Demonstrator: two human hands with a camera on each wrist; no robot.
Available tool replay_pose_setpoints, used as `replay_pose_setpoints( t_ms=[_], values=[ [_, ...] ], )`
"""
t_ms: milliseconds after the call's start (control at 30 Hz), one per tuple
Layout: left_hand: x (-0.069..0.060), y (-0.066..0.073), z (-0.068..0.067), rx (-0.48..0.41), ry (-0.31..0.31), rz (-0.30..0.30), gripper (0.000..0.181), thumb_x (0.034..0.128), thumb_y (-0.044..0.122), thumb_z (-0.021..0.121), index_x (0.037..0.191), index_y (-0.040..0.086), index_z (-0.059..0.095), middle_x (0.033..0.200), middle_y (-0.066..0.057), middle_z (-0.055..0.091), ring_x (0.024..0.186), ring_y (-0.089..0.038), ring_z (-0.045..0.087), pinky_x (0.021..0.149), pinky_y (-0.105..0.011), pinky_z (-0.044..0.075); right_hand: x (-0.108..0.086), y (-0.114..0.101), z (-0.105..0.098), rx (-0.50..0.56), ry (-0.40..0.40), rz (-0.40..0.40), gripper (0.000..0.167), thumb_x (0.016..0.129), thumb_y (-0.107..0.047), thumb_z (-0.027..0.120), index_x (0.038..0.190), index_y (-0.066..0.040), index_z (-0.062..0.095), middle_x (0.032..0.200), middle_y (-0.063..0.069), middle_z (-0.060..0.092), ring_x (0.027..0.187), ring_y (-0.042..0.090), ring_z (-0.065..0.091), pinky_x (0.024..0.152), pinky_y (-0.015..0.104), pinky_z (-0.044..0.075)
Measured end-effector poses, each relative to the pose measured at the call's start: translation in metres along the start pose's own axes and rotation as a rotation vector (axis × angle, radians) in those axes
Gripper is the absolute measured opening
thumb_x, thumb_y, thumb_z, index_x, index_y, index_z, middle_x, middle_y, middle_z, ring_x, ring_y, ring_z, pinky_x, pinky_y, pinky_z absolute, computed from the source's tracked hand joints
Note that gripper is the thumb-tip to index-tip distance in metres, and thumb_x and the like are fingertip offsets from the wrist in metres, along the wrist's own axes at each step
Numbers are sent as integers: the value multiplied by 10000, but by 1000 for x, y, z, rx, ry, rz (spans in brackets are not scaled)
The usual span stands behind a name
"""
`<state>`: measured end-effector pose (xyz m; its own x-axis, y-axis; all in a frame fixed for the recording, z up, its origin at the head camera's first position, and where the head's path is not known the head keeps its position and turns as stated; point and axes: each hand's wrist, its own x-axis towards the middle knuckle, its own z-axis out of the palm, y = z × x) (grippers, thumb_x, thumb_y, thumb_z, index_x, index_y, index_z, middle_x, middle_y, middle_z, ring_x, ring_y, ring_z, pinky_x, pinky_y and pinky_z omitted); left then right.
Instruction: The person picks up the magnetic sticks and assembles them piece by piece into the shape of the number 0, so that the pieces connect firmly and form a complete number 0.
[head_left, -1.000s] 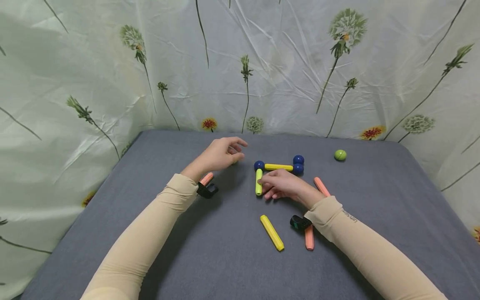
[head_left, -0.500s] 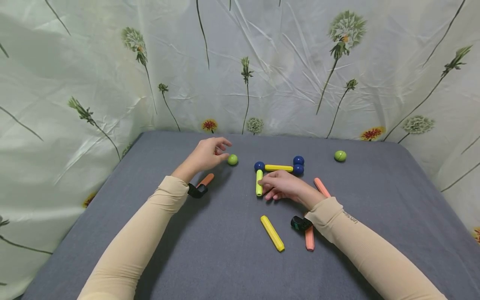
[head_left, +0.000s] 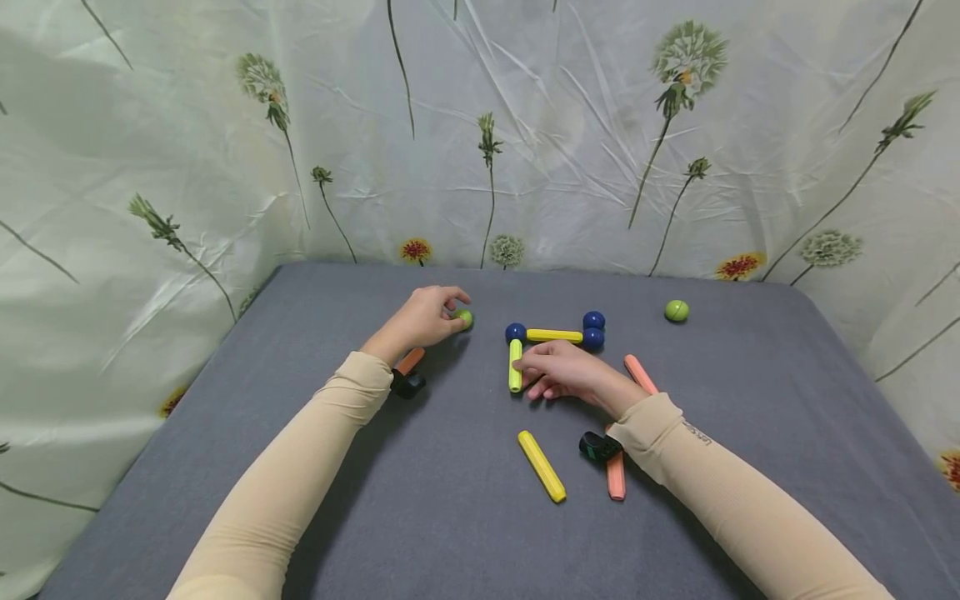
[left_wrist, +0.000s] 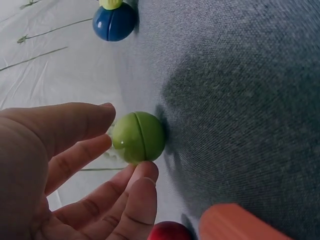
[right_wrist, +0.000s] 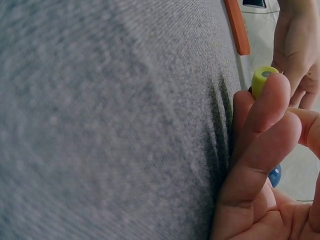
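My left hand (head_left: 423, 318) reaches around a glossy green ball (left_wrist: 140, 137) on the cloth; its fingertips lie against the ball's side and the thumb stands close by. With thumb and fingers, my right hand (head_left: 566, 371) holds a yellow-green rod (head_left: 515, 367) by its side. That rod meets a blue ball (head_left: 515, 332), from which a yellow rod (head_left: 553, 336) runs right to a second blue ball (head_left: 593, 338). Another blue ball (head_left: 593, 319) sits just behind it. In the right wrist view, the fingers cover most of the yellow-green rod.
Below my left wrist lies an orange rod (head_left: 410, 361), with a red ball (left_wrist: 170, 231) near it. Near my right wrist are two salmon rods, one behind it (head_left: 640, 373) and one under it (head_left: 616, 479). A loose yellow rod (head_left: 542, 467) lies in front; another green ball (head_left: 677, 311) stands back right.
My left hand first drew back left, uncovering the green ball, then came right again to touch it. The right hand and the joined rods have stayed in place.
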<state>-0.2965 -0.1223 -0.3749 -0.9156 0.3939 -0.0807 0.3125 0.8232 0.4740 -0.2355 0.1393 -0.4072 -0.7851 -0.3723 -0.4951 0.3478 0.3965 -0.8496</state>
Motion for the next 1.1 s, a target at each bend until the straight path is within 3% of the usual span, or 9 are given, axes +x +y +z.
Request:
replay_pose_setpoints(
  t_ms=[367, 667, 800, 1100],
  values=[
    [4, -5, 6, 7, 2, -19, 364, 1035, 184, 709, 1394, 126, 692, 1322, -177, 692, 1166, -333, 683, 962, -481, 574, -1, 0, -1, -4, -17, -7, 242, 1060, -298, 639, 1140, -76, 695, 906, -18, 721, 688, 43, 699, 596, 169, 512],
    [0, -1, 9, -10, 23, -13, 373, 1024, 188, 738, 1388, 126, 690, 1323, -171, 706, 1143, -324, 694, 972, -488, 576, 0, -2, -3, -28, -21, -4, 243, 1066, -310, 637, 1122, -82, 700, 917, -20, 729, 696, 39, 703, 587, 163, 484],
    [-7, 3, 10, -43, 37, 14, 371, 1012, 203, 758, 1370, 124, 701, 1301, -157, 723, 1130, -307, 714, 977, -476, 584, 0, -2, -4, -56, -25, -22, 251, 1071, -319, 637, 1104, -80, 705, 916, -19, 726, 684, 36, 691, 574, 180, 436],
    [-37, 15, 11, -106, 58, 95, 331, 972, 163, 804, 1291, 109, 736, 1181, -124, 768, 995, -246, 735, 882, -414, 609, 1, -5, -6, -77, -25, -32, 274, 1073, -334, 636, 1106, -71, 706, 934, -20, 734, 683, 34, 687, 570, 197, 411]
  ],
)
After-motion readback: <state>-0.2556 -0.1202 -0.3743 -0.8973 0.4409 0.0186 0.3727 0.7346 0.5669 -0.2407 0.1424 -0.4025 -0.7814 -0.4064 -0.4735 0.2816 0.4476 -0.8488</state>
